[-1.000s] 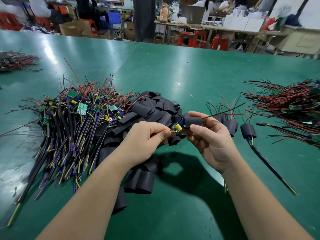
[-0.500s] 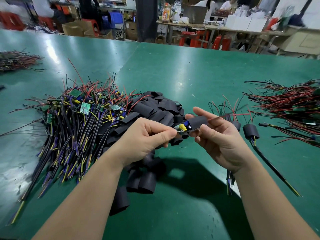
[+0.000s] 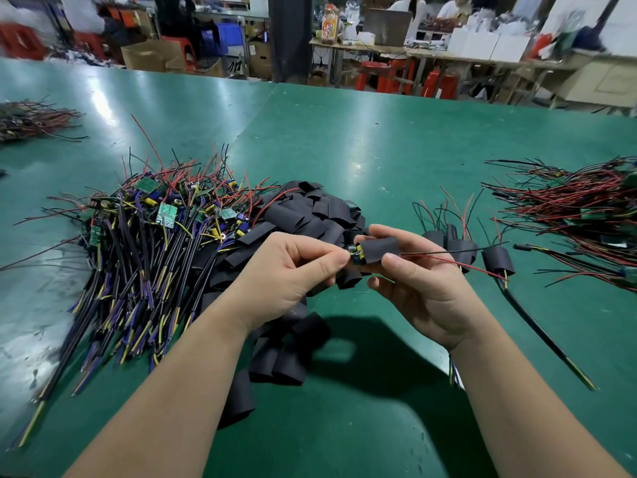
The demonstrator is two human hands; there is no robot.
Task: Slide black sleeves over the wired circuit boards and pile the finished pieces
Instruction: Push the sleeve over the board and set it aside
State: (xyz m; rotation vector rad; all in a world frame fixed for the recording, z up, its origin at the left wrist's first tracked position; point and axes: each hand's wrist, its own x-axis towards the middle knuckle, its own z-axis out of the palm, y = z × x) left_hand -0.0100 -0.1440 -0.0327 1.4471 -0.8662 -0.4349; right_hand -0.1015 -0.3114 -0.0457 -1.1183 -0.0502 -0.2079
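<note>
My left hand (image 3: pixel 293 270) pinches the exposed end of a small circuit board (image 3: pixel 355 254) above the green table (image 3: pixel 344 143). My right hand (image 3: pixel 417 281) holds a black sleeve (image 3: pixel 381 249) that covers most of that board. Thin red and black wires (image 3: pixel 458 262) stick out of the sleeve's right end. A heap of bare wired boards (image 3: pixel 151 236) lies to the left. Loose black sleeves (image 3: pixel 310 212) are piled behind and under my hands. A few sleeved pieces (image 3: pixel 496 258) lie to the right of my right hand.
A tangle of red and black wired parts (image 3: pixel 579 219) lies at the far right. Another small bundle of wires (image 3: pixel 27 120) sits at the far left. Benches, boxes, red stools and people are beyond the table's far edge.
The sleeve has slid further over the board, so less of the board shows. The red and black wires now poke out on the right. Both hands rose slightly.
</note>
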